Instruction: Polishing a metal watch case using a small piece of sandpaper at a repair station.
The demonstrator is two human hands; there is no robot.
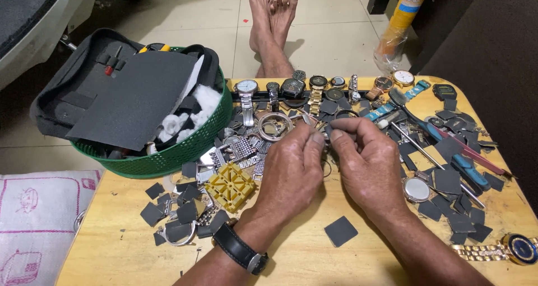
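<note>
My left hand (292, 165) and my right hand (367, 163) meet over the middle of a low wooden table (302, 258). Their fingertips pinch a small thin metal part (327, 130) between them; most of it is hidden by the fingers. My right hand also presses a small dark grey square against it. A black wristwatch sits on my left wrist (240, 248). Watch cases, metal bands (242, 149) and a silver ring-shaped case (274, 124) lie just beyond my hands.
A green basket (185, 149) with a black tool pouch stands at the left. A yellow plastic holder block (231, 185), a row of watches (314, 85), blue-handled tools (468, 168), a gold watch (518, 248) and several dark grey squares lie around. Bare feet (272, 17) rest beyond the table.
</note>
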